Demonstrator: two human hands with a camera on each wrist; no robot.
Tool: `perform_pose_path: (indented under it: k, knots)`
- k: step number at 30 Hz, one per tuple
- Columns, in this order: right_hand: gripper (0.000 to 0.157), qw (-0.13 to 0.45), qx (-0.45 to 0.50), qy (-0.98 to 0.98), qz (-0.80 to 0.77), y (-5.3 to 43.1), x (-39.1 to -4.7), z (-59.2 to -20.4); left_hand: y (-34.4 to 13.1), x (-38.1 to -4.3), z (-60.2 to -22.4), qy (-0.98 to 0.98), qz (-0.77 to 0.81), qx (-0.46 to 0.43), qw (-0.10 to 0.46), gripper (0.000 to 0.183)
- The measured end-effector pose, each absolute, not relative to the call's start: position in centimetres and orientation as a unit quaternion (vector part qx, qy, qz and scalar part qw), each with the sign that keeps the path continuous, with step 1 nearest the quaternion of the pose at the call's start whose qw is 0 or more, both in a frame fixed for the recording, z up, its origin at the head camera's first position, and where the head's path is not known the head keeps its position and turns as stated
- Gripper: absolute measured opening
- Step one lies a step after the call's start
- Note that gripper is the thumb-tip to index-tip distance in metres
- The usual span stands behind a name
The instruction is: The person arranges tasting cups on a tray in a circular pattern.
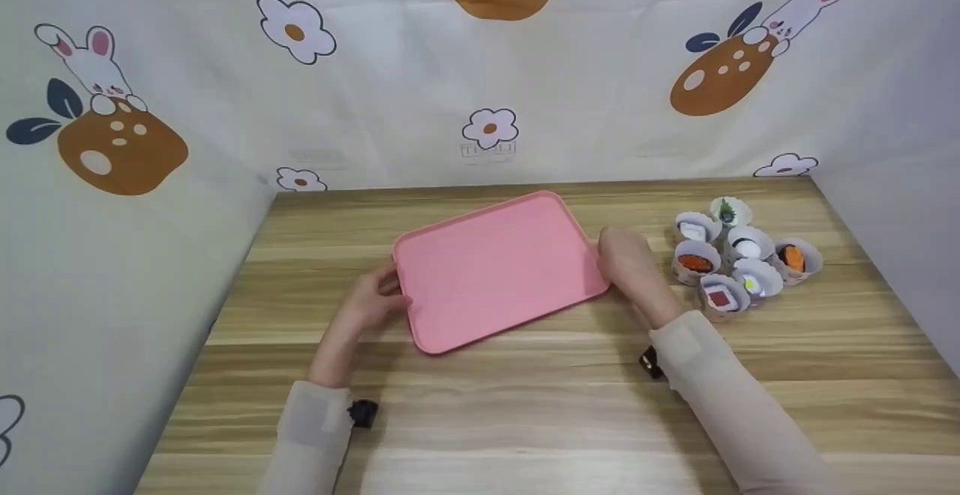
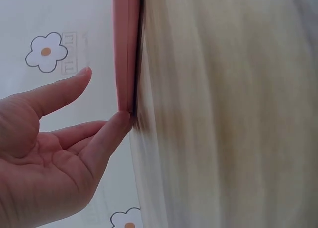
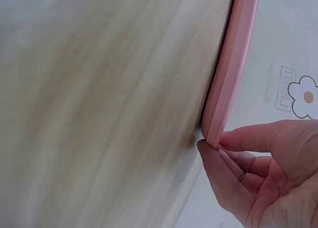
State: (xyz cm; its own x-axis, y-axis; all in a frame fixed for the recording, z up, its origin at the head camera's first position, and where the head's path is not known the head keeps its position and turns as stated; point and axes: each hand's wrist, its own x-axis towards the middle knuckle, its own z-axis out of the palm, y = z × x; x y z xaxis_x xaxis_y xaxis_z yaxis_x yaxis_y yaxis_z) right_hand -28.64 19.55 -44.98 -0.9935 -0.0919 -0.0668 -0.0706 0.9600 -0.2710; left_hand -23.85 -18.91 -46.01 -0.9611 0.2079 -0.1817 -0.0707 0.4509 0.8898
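A flat pink tray [image 1: 495, 274] lies at a slant on the wooden table, its right end farther back than its left. My left hand [image 1: 369, 301] is at its left short side. The left wrist view shows that hand's [image 2: 64, 161] fingertips touching the tray's edge low down, with the thumb held apart from the rim. At the right end, my right hand [image 1: 628, 261] pinches the tray's edge. Seen from the right wrist, the thumb and index finger of this hand [image 3: 263, 173] meet on either side of the rim. The tray's surface carries nothing.
Several small paper cups stand in a cluster right of my right hand, including one with orange-topped sushi [image 1: 793, 258] and one with red roe [image 1: 694, 263]. A patterned cloth [image 1: 390, 105] encloses the table's [image 1: 510, 420] back and sides.
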Motion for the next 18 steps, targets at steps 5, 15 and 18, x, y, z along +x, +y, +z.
perform_pose_path:
  k: [5, 15, 18]
  knots:
    - [0.017, 0.039, -0.041, 0.990, -0.131, 20.5, -27.7, -44.8, -18.0, -24.4, -46.2, 0.848, 0.509, 0.032, 0.144, 0.068]
    - [0.015, 0.021, -0.049, 0.994, -0.091, 21.8, -26.3, -44.8, -15.8, -25.7, -46.1, 0.878, 0.461, 0.009, 0.128, 0.063]
    - [0.012, 0.018, -0.054, 0.996, -0.069, 22.0, -25.8, -44.8, -15.2, -26.2, -46.0, 0.891, 0.436, 0.002, 0.129, 0.064]
